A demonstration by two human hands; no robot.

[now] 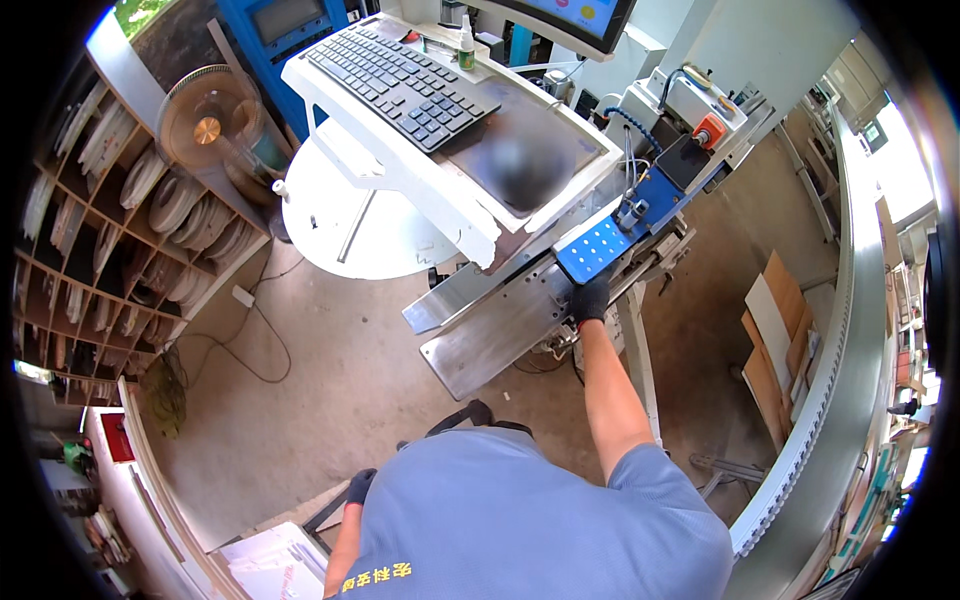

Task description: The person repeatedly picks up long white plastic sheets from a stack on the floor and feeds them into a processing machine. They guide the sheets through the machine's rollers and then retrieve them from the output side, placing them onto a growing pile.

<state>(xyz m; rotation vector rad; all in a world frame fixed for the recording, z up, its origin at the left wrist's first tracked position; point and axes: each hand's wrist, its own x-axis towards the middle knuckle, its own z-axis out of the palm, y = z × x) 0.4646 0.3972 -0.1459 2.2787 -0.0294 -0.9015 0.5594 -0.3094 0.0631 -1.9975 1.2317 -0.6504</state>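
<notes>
My right hand [591,299], in a black glove, reaches forward to the end of a blue plate with white dots [592,249] on the machine. Its fingers are partly hidden at the plate's lower edge, so their grip cannot be made out. Just left of this hand runs a flat metal bed [490,345] with small holes. My left hand [362,486], also black-gloved, hangs low by my left side, near a dark bar [326,511]. Its fingers are too small and dark to read.
A black keyboard [400,82] lies on the white machine shelf [380,165], below a monitor [570,20]. A red emergency button [709,130] sits farther right. At left stand a fan [208,130] and a compartment rack [100,230]. Boards [780,335] lean at right; a cable [285,355] crosses the floor.
</notes>
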